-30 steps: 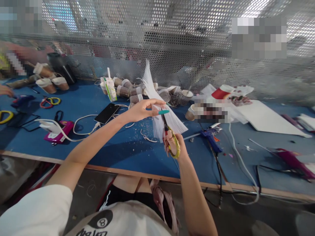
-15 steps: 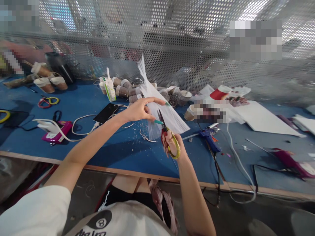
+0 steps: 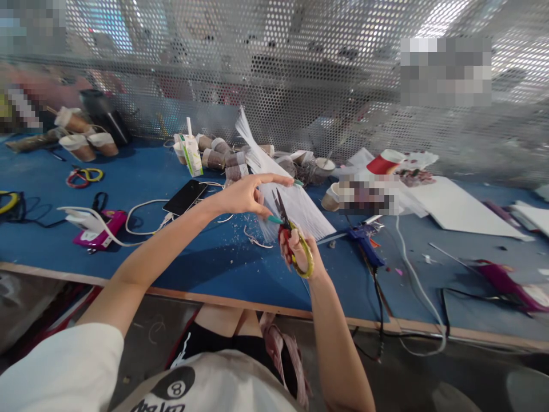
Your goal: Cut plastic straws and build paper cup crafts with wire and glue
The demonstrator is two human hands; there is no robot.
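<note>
A white, finely pleated sheet [image 3: 300, 207], bunched narrow at its far end and fanned wide at the near end, slants over the blue table. My left hand [image 3: 244, 194] has it from the left, index finger across its upper face and thumb stretched toward the scissors; the remaining fingers are curled and partly hidden. Yellow-and-red-handled scissors [image 3: 307, 257] are in my right hand [image 3: 295, 246], their dark blades slightly apart and pointing up and away. The blades are in front of the sheet, close to my left thumb; I cannot tell whether they touch it.
A phone [image 3: 185, 197] with a white cable lies left of my hands, near a purple device [image 3: 100, 230]. Behind stand a drink carton [image 3: 191, 154] and several brown cups. To the right are a blue glue gun [image 3: 364, 243], a white board [image 3: 463, 209] and cords. A perforated metal screen [image 3: 300, 74] rises behind.
The pleated sheet has tilted and dropped slightly, its far tip shifting left and its near end right. My left fingertips have moved a little to the right; the scissors have hardly moved.
</note>
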